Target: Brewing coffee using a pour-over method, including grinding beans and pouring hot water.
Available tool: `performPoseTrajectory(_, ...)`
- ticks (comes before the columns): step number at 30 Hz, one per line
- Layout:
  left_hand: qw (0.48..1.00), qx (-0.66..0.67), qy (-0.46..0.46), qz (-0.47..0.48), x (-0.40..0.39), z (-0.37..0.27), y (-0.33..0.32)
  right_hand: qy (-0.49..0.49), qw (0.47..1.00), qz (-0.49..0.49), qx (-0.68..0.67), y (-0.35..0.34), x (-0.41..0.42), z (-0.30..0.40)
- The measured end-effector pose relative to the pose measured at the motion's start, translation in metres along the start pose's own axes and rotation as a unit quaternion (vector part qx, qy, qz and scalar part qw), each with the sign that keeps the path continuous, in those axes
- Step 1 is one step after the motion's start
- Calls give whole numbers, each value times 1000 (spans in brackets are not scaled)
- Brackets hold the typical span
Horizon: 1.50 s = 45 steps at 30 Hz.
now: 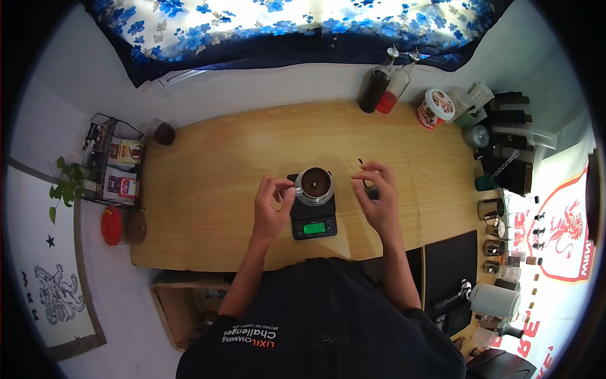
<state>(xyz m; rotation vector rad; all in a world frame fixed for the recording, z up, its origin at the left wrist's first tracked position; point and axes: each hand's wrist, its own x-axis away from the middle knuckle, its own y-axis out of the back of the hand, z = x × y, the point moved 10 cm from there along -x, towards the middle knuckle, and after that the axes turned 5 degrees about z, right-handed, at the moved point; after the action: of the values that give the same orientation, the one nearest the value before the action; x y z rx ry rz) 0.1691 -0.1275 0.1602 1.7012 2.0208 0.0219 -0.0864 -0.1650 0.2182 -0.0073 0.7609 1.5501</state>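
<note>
A round, silver-rimmed cup (316, 200) with dark brown contents stands on a black digital kitchen scale (312, 213). A small pale spot shows in the middle of the brown surface, and the scale's display glows green. Fingers and thumb of my left hand (271, 208) close on the cup's small handle at its left side. To the right of the scale, my right hand (380, 203) hovers over the table with bent fingers. A thin black cord-like piece and a dark rounded thing show behind its fingers; whether it holds them I cannot tell.
The wooden table (227, 156) meets the wall. Two bottles (376, 90) and a lidded tub (439, 108) stand at back right. A wire rack (111, 161), a dark cup (164, 133) and a red-lidded jar (113, 226) are left. Metal cups (492, 208) and a portafilter (454, 296) sit right.
</note>
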Motion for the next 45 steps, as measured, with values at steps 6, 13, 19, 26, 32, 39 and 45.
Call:
performPoseTrajectory(6,999,31,28,21,-3,-1,-16,133,969,158,138,-52,-30,39)
performPoseTrajectory(13,999,45,16,1,-1,2,-13,149,946,225,178,-73,-38,45)
performPoseTrajectory(19,998,56,32,5,4,6,-16,139,932,264,207,-80,-37,44)
performPoseTrajectory(26,992,106,67,19,3,17,-20,155,921,277,228,-86,-43,45)
performPoseTrajectory(32,985,144,88,26,2,24,-25,156,914,292,235,-88,-42,43)
performPoseTrajectory(39,980,170,98,41,1,28,-28,136,917,294,233,-89,-43,42)
performPoseTrajectory(45,978,181,100,40,2,29,-29,134,916,299,230,-90,-43,42)
